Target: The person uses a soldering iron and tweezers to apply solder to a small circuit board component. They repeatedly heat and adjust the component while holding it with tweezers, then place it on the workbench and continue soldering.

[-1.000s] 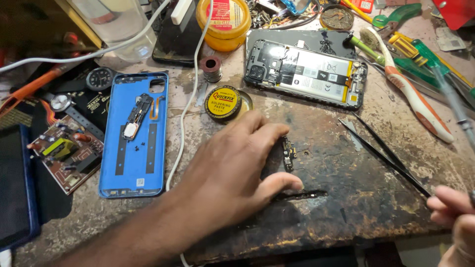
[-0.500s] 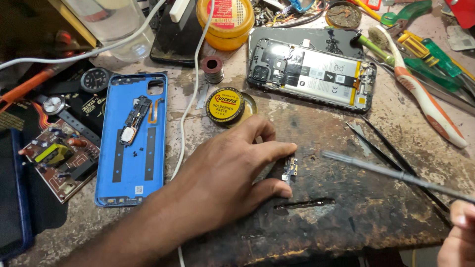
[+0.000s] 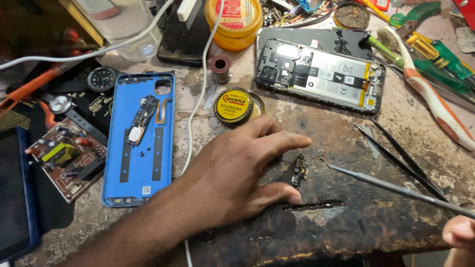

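Observation:
My left hand (image 3: 237,173) rests flat on the scorched wooden bench, with thumb and forefinger either side of a small dark circuit board (image 3: 299,170) that it pins down. My right hand (image 3: 460,235) shows only at the lower right corner and grips a thin metal rod-like tool (image 3: 396,190) whose tip points left toward the small board, stopping a short way from it. An opened phone (image 3: 321,74) with its battery showing lies beyond. Black tweezers (image 3: 401,158) lie just right of the board.
A blue phone back cover (image 3: 143,143) holding a small part lies to the left, next to a brown circuit board (image 3: 64,158). A yellow tin of soldering paste (image 3: 233,105), a white cable (image 3: 198,99), a toothbrush (image 3: 435,104) and screwdrivers (image 3: 435,49) crowd the back.
The metal tool in my right hand has swung in from the right, its tip now close to the small board. My left hand stays on the board.

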